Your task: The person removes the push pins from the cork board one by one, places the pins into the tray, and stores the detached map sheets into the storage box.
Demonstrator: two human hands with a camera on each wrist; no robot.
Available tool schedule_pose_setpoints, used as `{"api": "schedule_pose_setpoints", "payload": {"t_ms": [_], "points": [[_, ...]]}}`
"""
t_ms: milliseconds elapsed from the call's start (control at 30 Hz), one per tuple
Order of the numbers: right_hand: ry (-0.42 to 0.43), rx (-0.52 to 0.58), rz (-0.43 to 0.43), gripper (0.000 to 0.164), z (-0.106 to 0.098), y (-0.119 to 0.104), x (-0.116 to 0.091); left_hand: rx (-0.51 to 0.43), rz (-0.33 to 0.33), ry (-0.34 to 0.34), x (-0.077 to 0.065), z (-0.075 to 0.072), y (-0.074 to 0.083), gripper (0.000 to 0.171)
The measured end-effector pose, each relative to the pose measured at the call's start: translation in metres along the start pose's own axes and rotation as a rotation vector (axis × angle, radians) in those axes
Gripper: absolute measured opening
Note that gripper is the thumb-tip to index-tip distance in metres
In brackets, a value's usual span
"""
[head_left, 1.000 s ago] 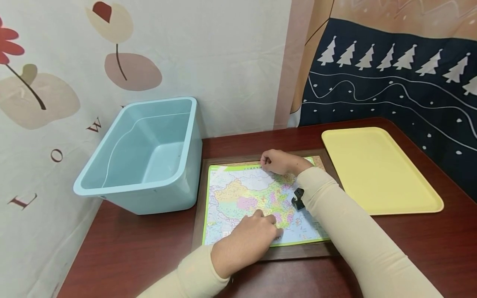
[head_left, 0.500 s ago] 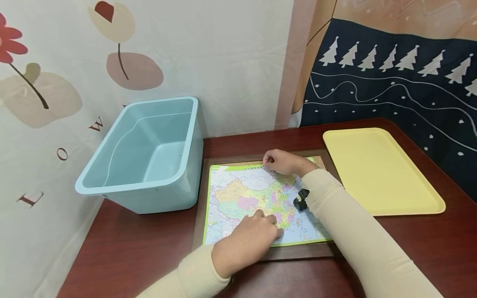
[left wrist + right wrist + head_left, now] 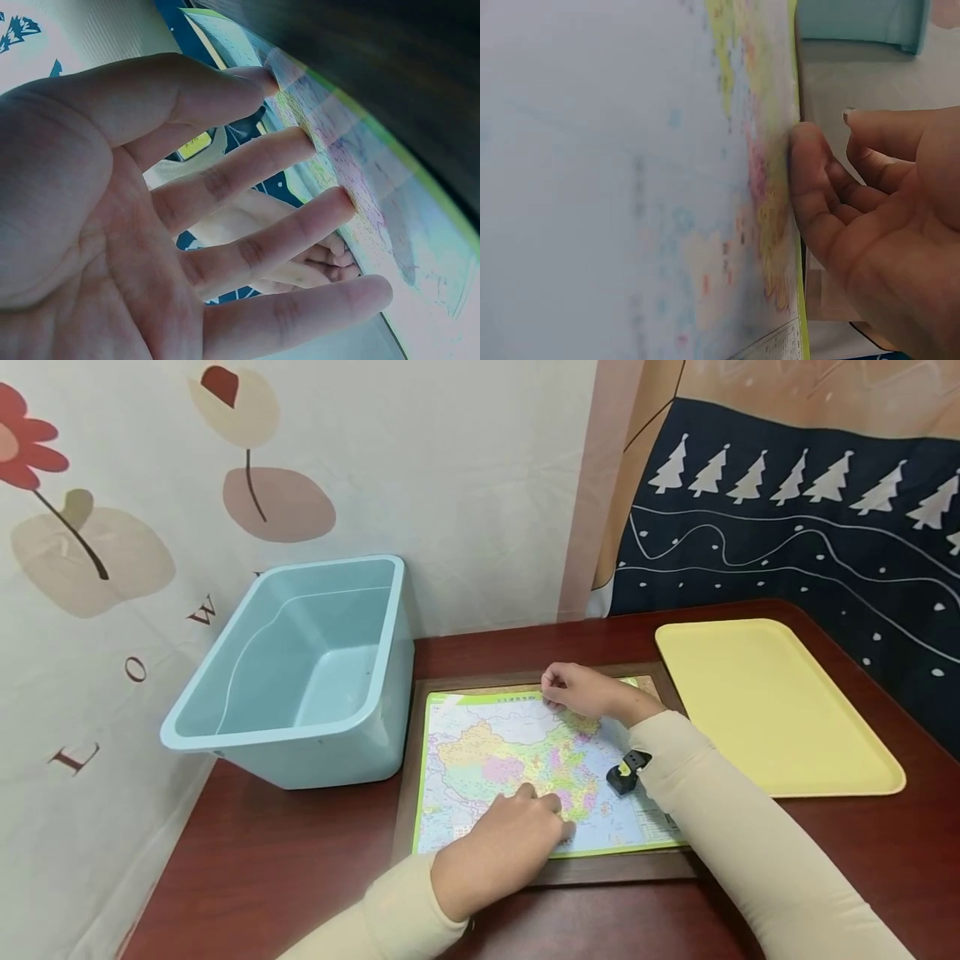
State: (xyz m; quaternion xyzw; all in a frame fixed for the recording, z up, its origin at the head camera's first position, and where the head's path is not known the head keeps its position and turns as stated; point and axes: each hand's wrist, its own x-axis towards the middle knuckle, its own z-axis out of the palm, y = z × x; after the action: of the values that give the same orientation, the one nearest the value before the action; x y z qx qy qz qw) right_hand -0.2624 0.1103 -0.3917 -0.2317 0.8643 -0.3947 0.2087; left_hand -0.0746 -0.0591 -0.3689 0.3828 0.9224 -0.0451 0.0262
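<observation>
A colourful map with a green border (image 3: 465, 793) lies on a cork board with a dark wooden frame (image 3: 615, 870). My left hand (image 3: 504, 843) spreads over the map's lower middle. In the left wrist view its fingers (image 3: 262, 247) are parted and nearly straight, fingertips at the paper. At the map's top edge is my right hand (image 3: 577, 687), fingers curled and the thumb apart from them. In the right wrist view one bent finger (image 3: 810, 172) rests along the green edge, with nothing seen between thumb and fingers. A small black wrist camera (image 3: 624, 774) shows beneath the right sleeve.
A light blue plastic tub (image 3: 367, 718) stands on the left of the dark red wooden table (image 3: 315, 835), beside the frame. To the right lies a yellow tray (image 3: 780, 710). Printed cloths (image 3: 450, 485) hang behind the table.
My right hand has shifted slightly to the right along the map's top edge, and its forearm has swung right. The left hand keeps its place. The head view has turned slightly left.
</observation>
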Motion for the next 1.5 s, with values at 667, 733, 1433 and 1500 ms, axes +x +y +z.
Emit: {"api": "schedule_pose_setpoints", "payload": {"t_ms": [667,733,1433,1500], "points": [[0.073,-0.010,-0.210,0.006,0.000,0.000,-0.044,0.020,0.027,0.008,0.001,0.000,-0.001,0.021],[0.079,-0.011,-0.227,0.006,0.000,-0.001,-0.049,0.023,0.021,0.004,0.001,0.000,0.000,0.021],[0.154,-0.024,-0.147,0.004,-0.019,-0.005,-0.099,-0.012,0.005,-0.013,0.000,-0.001,-0.001,0.025],[0.165,-0.037,-0.137,0.005,-0.021,-0.004,-0.103,-0.010,0.007,-0.007,0.001,0.000,-0.001,0.025]]}}
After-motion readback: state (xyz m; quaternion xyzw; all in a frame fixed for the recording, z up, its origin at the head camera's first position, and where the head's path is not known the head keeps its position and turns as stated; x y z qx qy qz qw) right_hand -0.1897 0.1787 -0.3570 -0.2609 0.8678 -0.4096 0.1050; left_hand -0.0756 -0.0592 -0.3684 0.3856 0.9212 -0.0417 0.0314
